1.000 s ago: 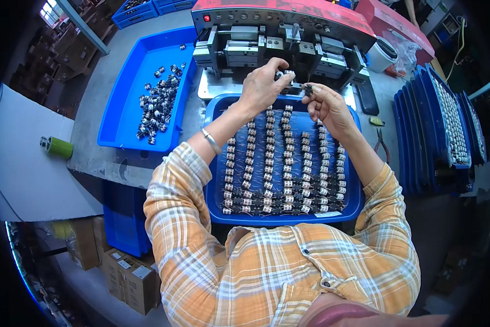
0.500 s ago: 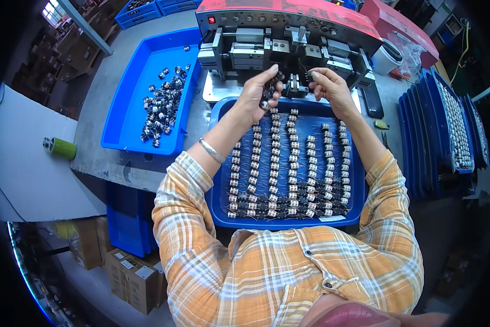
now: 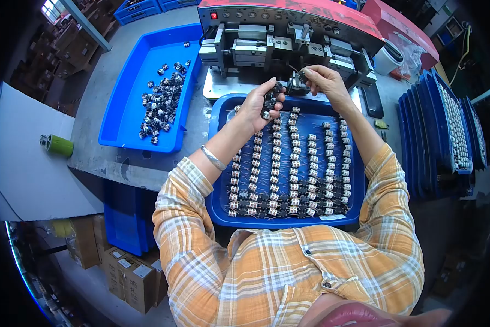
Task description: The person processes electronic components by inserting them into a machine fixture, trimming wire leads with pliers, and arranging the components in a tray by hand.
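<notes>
My left hand (image 3: 260, 103) is curled around several small black and white coil parts (image 3: 270, 100) above the back edge of a blue tray (image 3: 216, 180). Just right of it, my right hand (image 3: 324, 82) pinches a small dark part with thin wires (image 3: 302, 76) at the front of the machine's middle fixture (image 3: 295, 84). Inside the tray lie long rows of coil parts (image 3: 294, 158) with fine wires sticking out. The machine (image 3: 250, 49) has a red top, metal clamps and a lit red switch.
A blue bin (image 3: 126, 103) with a heap of coil parts stands at the left. Stacked blue trays (image 3: 419, 131) rise at the right, near a black case (image 3: 372, 101). A green roll (image 3: 59, 145) lies at the far left, and cartons (image 3: 129, 278) sit below.
My left hand has drawn back from the fixture and turned, showing the parts in its palm. My right hand has moved away, then back in toward the fixture with a part.
</notes>
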Tool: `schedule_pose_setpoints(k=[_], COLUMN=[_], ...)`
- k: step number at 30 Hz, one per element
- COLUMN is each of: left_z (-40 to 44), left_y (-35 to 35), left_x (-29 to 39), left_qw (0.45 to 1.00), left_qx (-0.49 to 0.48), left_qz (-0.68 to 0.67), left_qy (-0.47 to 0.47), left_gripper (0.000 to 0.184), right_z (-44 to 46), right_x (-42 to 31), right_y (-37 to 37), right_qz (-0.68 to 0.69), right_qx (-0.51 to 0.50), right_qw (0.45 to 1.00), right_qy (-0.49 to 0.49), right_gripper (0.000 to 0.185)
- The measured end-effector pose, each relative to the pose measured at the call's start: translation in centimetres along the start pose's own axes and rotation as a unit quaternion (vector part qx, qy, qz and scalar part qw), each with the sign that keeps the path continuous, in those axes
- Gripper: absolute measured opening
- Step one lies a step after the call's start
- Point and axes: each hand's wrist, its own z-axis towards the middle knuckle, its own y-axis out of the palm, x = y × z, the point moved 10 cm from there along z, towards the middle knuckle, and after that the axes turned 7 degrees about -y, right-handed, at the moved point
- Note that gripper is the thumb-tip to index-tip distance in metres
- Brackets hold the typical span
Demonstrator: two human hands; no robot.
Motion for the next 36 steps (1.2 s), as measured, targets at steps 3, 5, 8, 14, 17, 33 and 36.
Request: schedule_pose_setpoints(k=[3,5,8,14,17,33,36], left_z=[0.1,0.0,-0.1,0.1,0.1,-2.9,-8.5], left_y=[-0.1,-0.1,-0.1,-0.1,0.1,-1.1,-4.7], left_x=[-0.1,-0.1,-0.3,-0.8,-0.7,2.4,9.5], left_qw=[1.000,1.000,1.000,1.000,1.000,0.998,0.962], left_qx=[0.000,0.002,0.005,0.001,-0.002,0.016,0.124], left_qz=[0.002,0.002,0.004,0.000,0.002,0.012,0.137], left_qy=[0.002,0.000,-0.004,-0.010,-0.011,0.056,0.201], left_gripper=[0.031,0.031,0.031,0.031,0.030,0.025,0.022], right_z=[-0.1,0.0,0.2,0.4,0.4,0.3,-1.1], right_x=[-0.2,-0.3,-0.3,-1.2,-2.7,-5.2,-5.5], right_y=[0.2,0.1,-0.2,0.4,1.1,1.6,-0.4], right_qz=[-0.003,0.007,-0.004,-0.045,-0.127,-0.328,-0.202], right_qx=[0.000,0.011,0.013,-0.018,-0.030,-0.023,0.008], right_qw=[1.000,1.000,1.000,0.998,0.988,0.922,0.967], right_qy=[-0.007,-0.019,-0.026,-0.026,-0.084,-0.204,-0.156], right_gripper=[0.030,0.030,0.030,0.027,0.023,0.029,0.035])
